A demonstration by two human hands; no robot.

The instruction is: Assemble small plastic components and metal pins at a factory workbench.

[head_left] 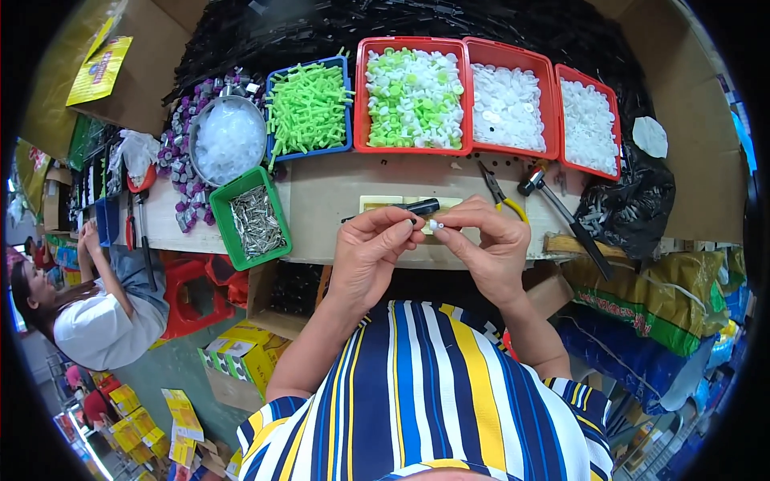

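Left hand (367, 250): grip closed, thumb and forefinger pinching a black piece (413, 221). Right hand (491, 250): grip closed on a white piece (435, 225). Pieces held near each other above the near part of the bench (317, 196). Far side: blue tray (313, 150), red trays (417, 151). Left: green tray (266, 258) of metal pins. Right: pliers (513, 208), hammer (571, 224).

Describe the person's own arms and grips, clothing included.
The left grip and right grip are bare hands, with no gloves visible. The left forearm and right forearm are uncovered too, with no watch showing. Short sleeves carry navy, white and yellow stripes.
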